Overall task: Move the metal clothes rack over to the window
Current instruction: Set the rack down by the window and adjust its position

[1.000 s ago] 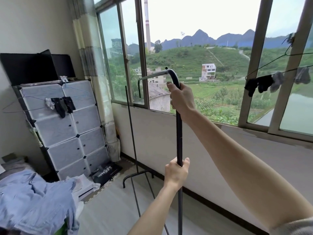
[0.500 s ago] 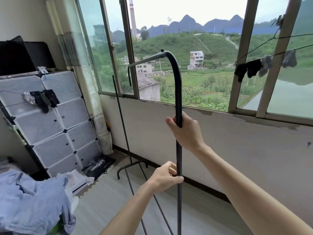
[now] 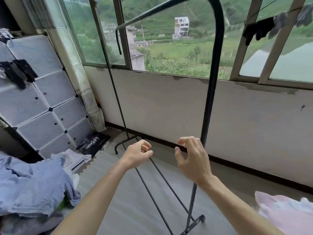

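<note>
- Head view: black metal clothes rack (image 3: 210,99) stands on the floor (image 3: 128,206) just beside the wall under the window (image 3: 177,39).
- My left hand (image 3: 138,154) loosely curled, holding nothing.
- My right hand (image 3: 193,158) spread, fingers bent, just near the rack's near upright, not gripping it.
- Blue clothes (image 3: 32,187) piled near left.

Clothes rack (image 3: 210,92) stands on the floor (image 3: 128,206) just before the wall under the window (image 3: 177,36). Cube cabinet (image 3: 42,106) to its left, heap of clothes (image 3: 32,187) before that. Both hands (image 3: 138,154) (image 3: 193,158) near the rack's right post.
</note>
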A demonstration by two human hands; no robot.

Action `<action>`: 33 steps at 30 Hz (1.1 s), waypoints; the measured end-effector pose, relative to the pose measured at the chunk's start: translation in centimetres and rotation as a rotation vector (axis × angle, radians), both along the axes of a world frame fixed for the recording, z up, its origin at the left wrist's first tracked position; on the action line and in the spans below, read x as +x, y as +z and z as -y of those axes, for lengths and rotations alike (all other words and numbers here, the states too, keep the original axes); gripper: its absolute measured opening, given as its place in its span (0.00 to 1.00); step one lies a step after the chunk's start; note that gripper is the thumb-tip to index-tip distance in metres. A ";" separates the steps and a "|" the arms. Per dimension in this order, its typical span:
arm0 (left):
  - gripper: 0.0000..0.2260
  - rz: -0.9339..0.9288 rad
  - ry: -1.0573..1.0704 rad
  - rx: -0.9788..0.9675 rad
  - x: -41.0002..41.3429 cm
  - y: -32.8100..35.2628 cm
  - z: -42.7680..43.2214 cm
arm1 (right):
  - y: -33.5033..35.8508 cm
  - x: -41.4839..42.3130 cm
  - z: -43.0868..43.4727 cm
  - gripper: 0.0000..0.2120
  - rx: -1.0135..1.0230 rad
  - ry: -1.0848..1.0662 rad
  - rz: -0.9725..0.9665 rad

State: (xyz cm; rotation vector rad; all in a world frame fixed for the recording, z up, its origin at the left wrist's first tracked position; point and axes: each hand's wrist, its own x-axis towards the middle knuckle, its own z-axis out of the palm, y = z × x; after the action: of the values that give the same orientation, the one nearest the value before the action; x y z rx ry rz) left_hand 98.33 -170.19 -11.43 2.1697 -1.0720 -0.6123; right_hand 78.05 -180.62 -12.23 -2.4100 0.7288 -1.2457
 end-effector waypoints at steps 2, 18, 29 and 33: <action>0.08 0.001 -0.005 0.006 4.0 -0.5 -2.9 | -0.5 4.0 -2.6 0.09 0.087 0.000 -0.056; 0.06 0.126 0.133 -0.049 32.2 4.9 -13.7 | 4.4 33.7 -8.2 0.08 0.288 0.170 -0.096; 0.07 0.283 0.123 -0.144 53.2 12.7 -0.9 | 12.8 56.8 4.6 0.08 0.179 0.228 -0.018; 0.06 0.272 0.151 -0.197 59.9 14.5 4.8 | 14.3 62.8 11.2 0.07 0.255 0.177 -0.014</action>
State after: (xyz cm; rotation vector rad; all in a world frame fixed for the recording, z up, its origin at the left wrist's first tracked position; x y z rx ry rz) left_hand 158.20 -175.03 3.12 2.1746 -1.0446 -0.1384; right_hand 140.87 -191.82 2.04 -2.2232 0.6208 -1.0023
